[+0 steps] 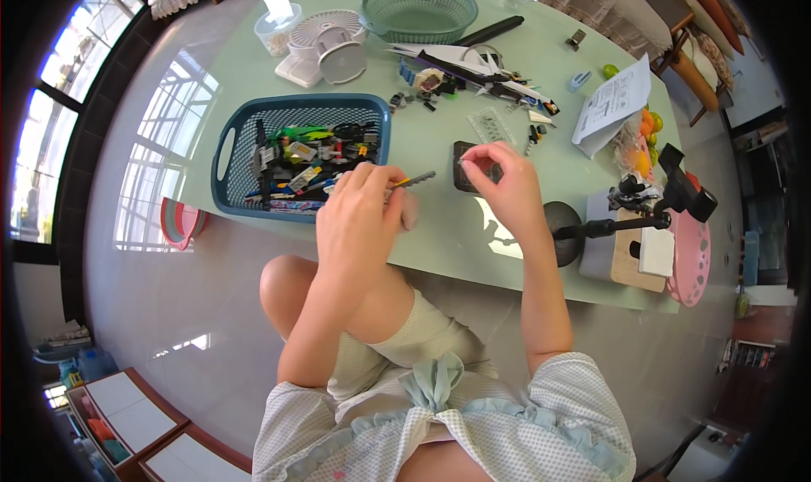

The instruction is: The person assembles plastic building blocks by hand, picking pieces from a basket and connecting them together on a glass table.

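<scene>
Toy bricks (417, 179) in a slim strip sit pinched in the left hand (359, 216) near the blue basket (386, 136), the right hand (469, 166) pinching too, on what cannot be told, seemingly mid-assembly, the next move calling for careful alignment.

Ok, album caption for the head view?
Left hand holding a grey piece near a basket of toy bricks, right hand by a dark tray.

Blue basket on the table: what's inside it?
Inside the blue basket lies a jumble of toy pieces, many black or grey, some green, yellow or white. The upper layer hides whatever lies beneath, and the left hand covers the near right corner.
</scene>
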`<action>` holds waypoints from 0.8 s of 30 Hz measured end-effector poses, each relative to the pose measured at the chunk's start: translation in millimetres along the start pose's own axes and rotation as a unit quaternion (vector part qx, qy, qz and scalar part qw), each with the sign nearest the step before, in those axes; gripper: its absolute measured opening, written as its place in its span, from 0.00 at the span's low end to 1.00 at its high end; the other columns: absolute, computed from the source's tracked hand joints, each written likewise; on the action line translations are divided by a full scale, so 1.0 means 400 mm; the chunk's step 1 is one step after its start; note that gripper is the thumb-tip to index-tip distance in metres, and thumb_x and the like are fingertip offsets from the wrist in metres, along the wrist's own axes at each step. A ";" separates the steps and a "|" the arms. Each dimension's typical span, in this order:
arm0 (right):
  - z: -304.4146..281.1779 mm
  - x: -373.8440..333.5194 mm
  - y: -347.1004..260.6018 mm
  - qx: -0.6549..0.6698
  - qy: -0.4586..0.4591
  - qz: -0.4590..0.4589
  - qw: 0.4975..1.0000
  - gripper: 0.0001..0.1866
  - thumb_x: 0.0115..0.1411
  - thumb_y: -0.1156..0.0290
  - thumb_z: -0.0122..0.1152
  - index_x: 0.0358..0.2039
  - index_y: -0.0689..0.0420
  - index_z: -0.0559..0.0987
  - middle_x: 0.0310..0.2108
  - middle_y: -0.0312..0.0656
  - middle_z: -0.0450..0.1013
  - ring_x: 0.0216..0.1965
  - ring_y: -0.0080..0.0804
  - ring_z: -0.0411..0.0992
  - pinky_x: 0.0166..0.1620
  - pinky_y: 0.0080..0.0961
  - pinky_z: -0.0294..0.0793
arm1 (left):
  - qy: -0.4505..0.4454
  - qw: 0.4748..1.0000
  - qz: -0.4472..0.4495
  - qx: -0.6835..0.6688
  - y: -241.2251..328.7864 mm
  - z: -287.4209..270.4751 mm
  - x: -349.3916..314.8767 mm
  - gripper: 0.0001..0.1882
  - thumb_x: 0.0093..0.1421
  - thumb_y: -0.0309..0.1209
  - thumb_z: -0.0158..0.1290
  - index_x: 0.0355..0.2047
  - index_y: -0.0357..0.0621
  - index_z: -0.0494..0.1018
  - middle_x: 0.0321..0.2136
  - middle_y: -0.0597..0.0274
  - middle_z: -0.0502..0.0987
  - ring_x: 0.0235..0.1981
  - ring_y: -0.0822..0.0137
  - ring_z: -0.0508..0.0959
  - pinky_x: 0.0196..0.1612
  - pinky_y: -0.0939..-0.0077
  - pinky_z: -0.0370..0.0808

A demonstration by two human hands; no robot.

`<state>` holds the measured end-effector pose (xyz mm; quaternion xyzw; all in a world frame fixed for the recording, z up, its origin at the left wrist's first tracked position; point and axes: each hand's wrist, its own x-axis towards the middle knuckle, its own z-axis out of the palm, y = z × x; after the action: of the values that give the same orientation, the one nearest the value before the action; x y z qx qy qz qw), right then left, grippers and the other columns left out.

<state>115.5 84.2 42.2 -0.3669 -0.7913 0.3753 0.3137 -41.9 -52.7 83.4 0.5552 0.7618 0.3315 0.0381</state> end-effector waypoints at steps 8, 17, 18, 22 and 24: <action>0.100 0.069 -0.121 -0.019 -0.067 -0.073 0.995 0.05 0.56 0.71 0.63 0.32 0.58 0.80 0.31 0.37 0.73 0.32 0.25 0.72 0.35 0.21 0.69 | 0.029 0.998 -0.063 0.000 -0.136 -0.092 0.013 0.06 0.56 0.27 0.56 0.35 0.46 0.76 0.30 0.65 0.76 0.28 0.63 0.74 0.32 0.71 0.72; 0.213 0.134 -0.190 -0.052 -0.108 -0.149 0.982 0.07 0.53 0.67 0.64 0.33 0.52 0.82 0.35 0.35 0.73 0.40 0.35 0.72 0.42 0.30 0.72 | 0.052 0.997 -0.038 0.043 -0.216 -0.095 0.028 0.08 0.54 0.28 0.57 0.35 0.48 0.77 0.29 0.68 0.76 0.27 0.65 0.75 0.31 0.72 0.72; 0.219 0.135 -0.190 -0.053 -0.109 -0.149 0.981 0.07 0.53 0.67 0.64 0.33 0.52 0.82 0.35 0.35 0.73 0.40 0.35 0.72 0.42 0.30 0.72 | 0.056 0.996 -0.048 0.042 -0.213 -0.094 0.030 0.08 0.54 0.28 0.58 0.36 0.49 0.77 0.30 0.68 0.77 0.29 0.64 0.75 0.31 0.71 0.72; 0.220 0.132 -0.184 -0.086 -0.087 -0.167 0.978 0.07 0.53 0.67 0.65 0.33 0.52 0.82 0.35 0.35 0.72 0.40 0.35 0.72 0.42 0.30 0.72 | 0.046 0.996 -0.065 0.030 -0.218 -0.088 0.027 0.08 0.53 0.29 0.59 0.36 0.51 0.78 0.31 0.68 0.77 0.30 0.64 0.76 0.33 0.71 0.73; 0.209 0.128 -0.180 -0.082 -0.080 -0.169 0.979 0.07 0.53 0.67 0.65 0.33 0.51 0.82 0.35 0.36 0.72 0.40 0.35 0.72 0.42 0.31 0.72 | 0.042 0.997 -0.062 0.027 -0.217 -0.085 0.024 0.08 0.53 0.29 0.59 0.35 0.50 0.78 0.31 0.68 0.77 0.30 0.64 0.77 0.32 0.71 0.74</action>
<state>-1.1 63.2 69.2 -0.2214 -0.8924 0.2789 0.2770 -131.5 -74.3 65.4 0.4936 0.8042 0.3308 0.0115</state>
